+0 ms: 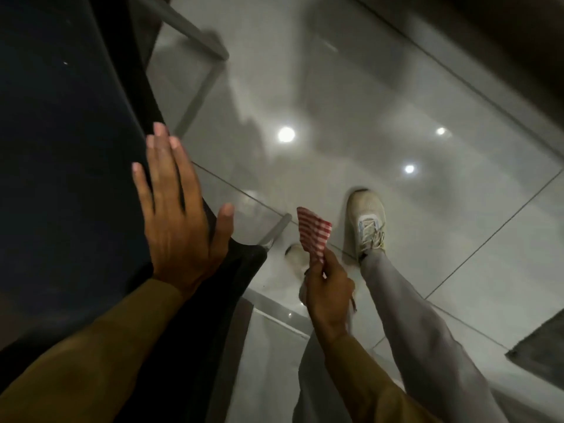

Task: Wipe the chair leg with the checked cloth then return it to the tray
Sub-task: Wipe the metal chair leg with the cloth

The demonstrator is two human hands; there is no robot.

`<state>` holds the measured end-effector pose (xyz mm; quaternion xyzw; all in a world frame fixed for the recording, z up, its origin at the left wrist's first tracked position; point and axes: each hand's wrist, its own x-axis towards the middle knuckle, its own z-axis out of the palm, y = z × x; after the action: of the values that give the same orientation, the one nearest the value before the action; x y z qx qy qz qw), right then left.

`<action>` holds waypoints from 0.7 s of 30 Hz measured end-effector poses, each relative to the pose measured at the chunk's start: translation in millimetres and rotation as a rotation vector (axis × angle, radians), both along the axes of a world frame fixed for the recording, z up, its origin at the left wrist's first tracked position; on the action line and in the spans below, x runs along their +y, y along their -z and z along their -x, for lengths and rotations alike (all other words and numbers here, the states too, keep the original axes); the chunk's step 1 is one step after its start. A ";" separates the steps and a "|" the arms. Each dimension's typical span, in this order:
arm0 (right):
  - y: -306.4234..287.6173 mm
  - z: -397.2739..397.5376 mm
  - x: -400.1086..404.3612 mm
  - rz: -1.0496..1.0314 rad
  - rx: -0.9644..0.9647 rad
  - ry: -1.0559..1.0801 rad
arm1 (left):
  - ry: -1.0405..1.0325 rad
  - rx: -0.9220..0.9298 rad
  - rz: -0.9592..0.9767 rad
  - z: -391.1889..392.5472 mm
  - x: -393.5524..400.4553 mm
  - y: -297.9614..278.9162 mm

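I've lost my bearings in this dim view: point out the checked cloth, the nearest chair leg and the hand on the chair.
checked cloth [314,232]: head view, on the red-and-white free end.
chair leg [276,232]: head view, on the grey metal shaft.
left hand [177,215]: head view, on its back, flat on the dark seat.

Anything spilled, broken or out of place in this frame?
Nothing stands out. The left hand lies flat and open on the dark chair; the right hand holds the cloth beside a chair leg. The floor looks clean.
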<state>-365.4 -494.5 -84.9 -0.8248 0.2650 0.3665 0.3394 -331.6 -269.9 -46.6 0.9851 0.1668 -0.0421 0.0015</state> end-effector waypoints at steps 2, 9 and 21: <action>-8.5 8.0 5.2 -0.161 -0.023 0.012 | -0.012 -0.046 0.028 1.7 0.5 1.7; -29.6 22.6 28.8 -0.678 0.310 0.199 | -0.032 -0.102 0.094 0.2 -2.9 3.8; 84.5 15.0 32.4 -0.533 0.242 0.026 | -0.052 -0.103 0.149 -1.3 -1.6 1.7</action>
<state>-380.4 -462.1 -169.4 -0.6535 0.2085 0.5146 0.5145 -330.3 -271.5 -48.3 0.9784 0.1885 -0.0037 0.0845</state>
